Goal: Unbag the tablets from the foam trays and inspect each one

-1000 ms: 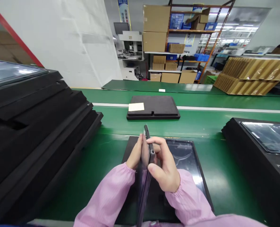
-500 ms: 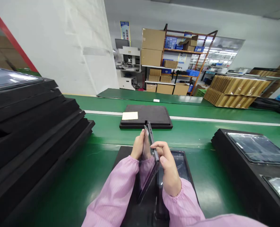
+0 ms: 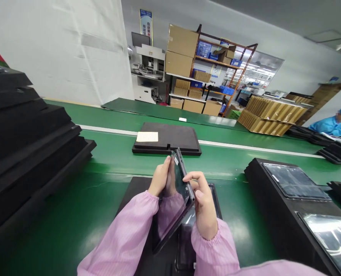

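A dark tablet (image 3: 170,214) with a glossy, reflective screen is held tilted on edge in front of me. My left hand (image 3: 159,177) grips its far left side, thumb upward along the edge. At its right edge, my right hand (image 3: 202,203) has the index finger against the side frame and the other fingers curled. Below lies a black foam tray (image 3: 131,191), largely hidden by my arms and the tablet. Another dark glossy panel (image 3: 186,245) rests in that tray, partly covered.
Stacked black foam trays (image 3: 29,153) rise at the left. On the right, another stack (image 3: 262,191) carries screen panels (image 3: 297,180). A closed foam block (image 3: 170,134) with a yellow label sheet (image 3: 147,137) lies ahead on the green bench (image 3: 107,191). A person in blue (image 3: 328,124) is far right.
My view has turned slightly right and tilted. The tablet has rolled so more of its screen faces me. Both hands keep their hold, and the person in blue shows more at the right.
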Motion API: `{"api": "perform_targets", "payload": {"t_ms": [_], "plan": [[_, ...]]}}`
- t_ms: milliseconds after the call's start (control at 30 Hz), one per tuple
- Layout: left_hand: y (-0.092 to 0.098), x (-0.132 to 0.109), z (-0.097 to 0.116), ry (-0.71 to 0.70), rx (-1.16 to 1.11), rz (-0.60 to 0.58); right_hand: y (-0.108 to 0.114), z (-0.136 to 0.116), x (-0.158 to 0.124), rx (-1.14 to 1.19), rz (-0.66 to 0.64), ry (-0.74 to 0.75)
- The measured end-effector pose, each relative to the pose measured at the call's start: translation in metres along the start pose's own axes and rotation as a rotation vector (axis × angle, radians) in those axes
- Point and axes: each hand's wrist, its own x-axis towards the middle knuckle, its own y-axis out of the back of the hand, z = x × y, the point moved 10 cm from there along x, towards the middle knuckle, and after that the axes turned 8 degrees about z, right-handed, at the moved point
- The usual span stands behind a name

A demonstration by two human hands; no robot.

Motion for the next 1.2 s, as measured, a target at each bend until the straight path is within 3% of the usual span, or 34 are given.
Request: {"api": "perform_targets", "payload": {"t_ms": [200,433,533,633,733,1000,1200], "plan": [[0.003,-0.004,0.004,-0.017,-0.023,0.003,-0.002,-0.005,-0.001,-0.011,-0.02,0.019],[0.017,-0.013,0.011,-0.097,-0.101,0.042,-0.022,-0.026,-0.009,-0.078,-0.169,0.074],[0.025,-0.014,0.012,-0.135,-0.137,0.054,-0.03,-0.016,-0.012,-0.027,-0.213,-0.039],[0.03,-0.014,0.014,-0.159,-0.165,0.047,-0.044,-0.001,-0.019,0.082,-0.343,-0.196],[0.032,-0.016,0.016,-0.173,-0.181,0.043,-0.049,0.003,-0.024,0.133,-0.411,-0.248],[0.033,-0.025,0.025,-0.206,-0.156,0.092,-0.038,0.003,-0.024,0.072,-0.406,-0.187],[0.043,-0.028,0.034,-0.248,-0.056,0.201,-0.001,-0.019,0.001,-0.072,-0.25,-0.07]]}}
